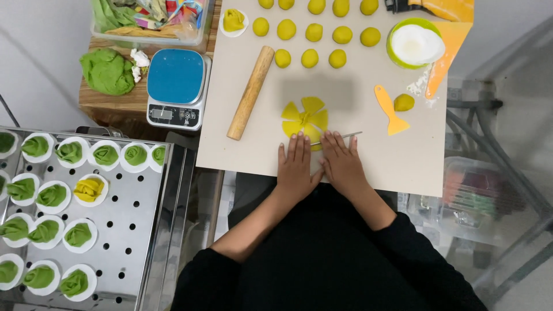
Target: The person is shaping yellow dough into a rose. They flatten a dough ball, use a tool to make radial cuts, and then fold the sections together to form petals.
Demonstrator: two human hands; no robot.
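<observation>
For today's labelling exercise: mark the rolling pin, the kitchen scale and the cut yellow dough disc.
rolling pin (250, 93), head view, middle of the wooden shaft
kitchen scale (175, 76), head view, centre of the blue platform
cut yellow dough disc (313, 105), head view, top petal

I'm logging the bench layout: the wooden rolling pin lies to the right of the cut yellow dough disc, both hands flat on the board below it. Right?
Not quite. In the head view the wooden rolling pin lies to the left of the cut yellow dough disc, not the right. The left hand and right hand do rest flat on the board below it.
</observation>
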